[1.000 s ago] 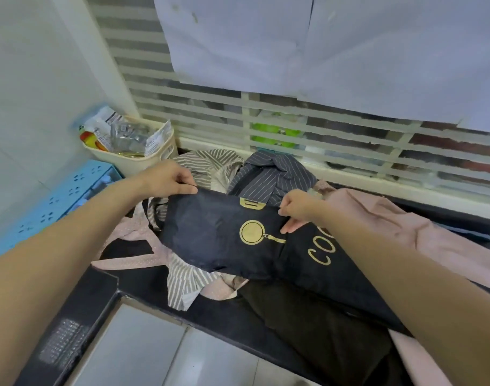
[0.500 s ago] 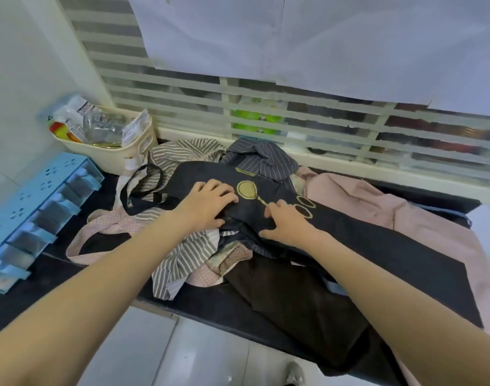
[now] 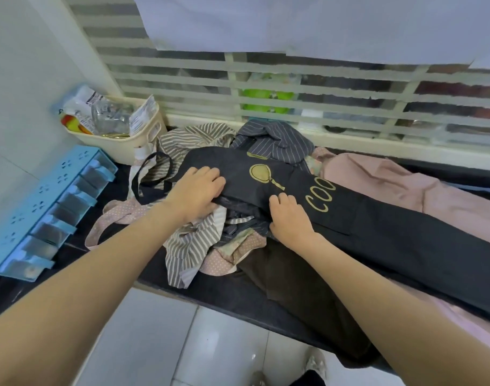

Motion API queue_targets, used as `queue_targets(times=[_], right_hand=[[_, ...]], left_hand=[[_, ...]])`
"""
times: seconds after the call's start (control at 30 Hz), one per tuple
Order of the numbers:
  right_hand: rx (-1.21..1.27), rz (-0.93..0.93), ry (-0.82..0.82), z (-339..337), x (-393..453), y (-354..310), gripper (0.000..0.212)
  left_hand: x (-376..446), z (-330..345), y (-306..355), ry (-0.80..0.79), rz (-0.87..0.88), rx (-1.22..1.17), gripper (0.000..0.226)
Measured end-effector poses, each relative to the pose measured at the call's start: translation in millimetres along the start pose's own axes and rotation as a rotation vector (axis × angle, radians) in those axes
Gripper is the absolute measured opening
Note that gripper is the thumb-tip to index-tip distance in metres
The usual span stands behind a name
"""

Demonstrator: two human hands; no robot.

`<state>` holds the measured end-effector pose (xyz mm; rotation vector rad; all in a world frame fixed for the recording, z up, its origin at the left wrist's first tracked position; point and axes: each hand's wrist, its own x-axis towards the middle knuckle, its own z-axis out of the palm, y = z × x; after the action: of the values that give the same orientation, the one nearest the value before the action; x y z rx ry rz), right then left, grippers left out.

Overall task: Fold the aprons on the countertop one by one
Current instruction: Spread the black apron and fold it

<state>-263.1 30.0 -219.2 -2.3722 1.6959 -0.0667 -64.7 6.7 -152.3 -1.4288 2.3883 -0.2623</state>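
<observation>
A black apron (image 3: pixel 377 232) with a gold pan print and the letters "COO" lies folded lengthwise across a heap of other aprons on the black countertop (image 3: pixel 210 291). Its neck loop (image 3: pixel 154 176) hangs out to the left. My left hand (image 3: pixel 196 190) grips the near folded edge by the bib, fingers on top and thumb tucked under. My right hand (image 3: pixel 289 218) holds the same near edge just below the print with curled fingers. Under it lie a beige striped apron (image 3: pixel 190 246), a dark pinstriped apron (image 3: pixel 277 140), a pink apron (image 3: pixel 391 179) and a brown apron (image 3: pixel 299 288).
A beige basket (image 3: pixel 143 137) of packets stands at the back left by the wall. A blue drawer organiser (image 3: pixel 43 207) lies along the left. A barred window (image 3: pixel 321 87) runs behind the counter. The brown apron hangs over the front edge above the white tiled floor (image 3: pixel 182 344).
Both hands have come down from the apron's far edge to its near edge, and the apron now lies flatter and folded lengthwise. The print and letters show again.
</observation>
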Motion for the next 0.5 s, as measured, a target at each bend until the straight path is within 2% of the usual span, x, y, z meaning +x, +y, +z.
queue_targets(times=[0.1,0.17,0.23,0.3,0.4,0.5], right_hand=[[0.049,-0.017,0.006,-6.3,2.0,3.5,0.023],[0.095,-0.038,0.009,-9.8,2.0,4.4,0.021],[0.122,-0.070,0.006,-11.5,1.3,6.3,0.020],[0.149,-0.124,0.002,-11.6,1.4,8.4,0.024],[0.313,-0.151,0.048,-15.7,4.1,1.5,0.030],[0.181,-0.179,0.176,-19.8,13.0,-8.7,0.031]], left_hand=[[0.9,-3.4,-10.8,0.012,0.040,-0.004,0.012],[-0.4,-2.2,-17.7,0.163,0.091,-0.027,0.023],[-3.6,-5.0,-21.1,0.187,0.141,-0.008,0.038],[-7.7,-0.1,-21.5,0.185,0.201,0.009,0.037],[-11.2,6.3,-20.6,0.237,0.198,-0.015,0.025],[-11.9,9.2,-22.1,0.265,0.173,-0.011,0.026]])
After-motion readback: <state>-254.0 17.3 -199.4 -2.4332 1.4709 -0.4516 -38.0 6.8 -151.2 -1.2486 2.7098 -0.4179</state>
